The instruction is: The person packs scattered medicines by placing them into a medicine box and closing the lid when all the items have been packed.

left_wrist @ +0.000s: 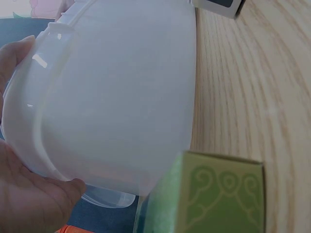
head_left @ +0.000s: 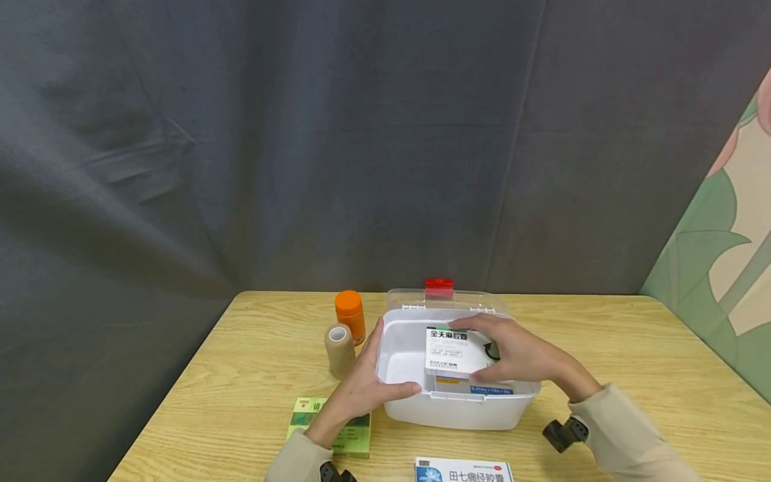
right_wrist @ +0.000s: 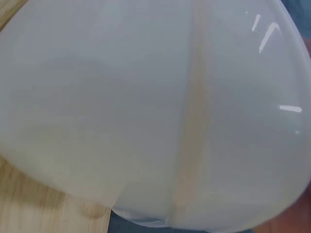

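Observation:
A white plastic storage box (head_left: 452, 412) stands on the table with its clear lid (head_left: 466, 299) swung back. My left hand (head_left: 365, 388) holds its left front corner, thumb at the front rim and fingers along the left side; the left wrist view shows this hand (left_wrist: 36, 189) against the wall. My right hand (head_left: 512, 348) grips a white medicine carton (head_left: 448, 351) with green and black print, over the box opening. Beneath it, another carton (head_left: 490, 389) with orange and blue bands lies inside. The right wrist view shows mostly the box's outer wall (right_wrist: 97, 97).
Left of the box stand an orange-capped bottle (head_left: 350, 314) and a tan bandage roll (head_left: 340, 351). A green carton (head_left: 352, 438) lies by my left wrist. A white-and-blue carton (head_left: 464, 470) is at the near edge. A dark curtain (head_left: 385, 147) hangs behind the table.

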The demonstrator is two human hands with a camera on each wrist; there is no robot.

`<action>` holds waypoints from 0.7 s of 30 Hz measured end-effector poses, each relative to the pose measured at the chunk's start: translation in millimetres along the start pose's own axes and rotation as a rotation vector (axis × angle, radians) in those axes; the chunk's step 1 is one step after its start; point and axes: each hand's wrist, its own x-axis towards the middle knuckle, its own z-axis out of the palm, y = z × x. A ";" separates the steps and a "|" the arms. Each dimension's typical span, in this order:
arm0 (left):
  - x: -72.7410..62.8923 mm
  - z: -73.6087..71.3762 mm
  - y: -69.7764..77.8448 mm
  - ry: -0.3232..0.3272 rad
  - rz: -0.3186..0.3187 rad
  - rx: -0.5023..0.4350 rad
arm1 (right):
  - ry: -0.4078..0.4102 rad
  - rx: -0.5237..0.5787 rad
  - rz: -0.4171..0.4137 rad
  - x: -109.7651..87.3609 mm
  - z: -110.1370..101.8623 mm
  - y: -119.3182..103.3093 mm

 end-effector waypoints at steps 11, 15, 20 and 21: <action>-1.2 -0.2 -0.2 0.003 -0.018 0.030 | -0.082 0.003 0.040 2.9 4.1 -1.8; -0.6 -0.1 -0.6 -0.002 -0.010 0.013 | -0.107 -0.001 0.066 3.9 5.9 -2.2; -0.5 -0.6 0.2 0.001 -0.011 0.017 | -0.128 -0.017 0.077 5.8 4.7 -3.9; -0.5 -0.7 0.0 0.001 -0.010 0.015 | -0.134 -0.021 0.080 6.3 4.6 -4.1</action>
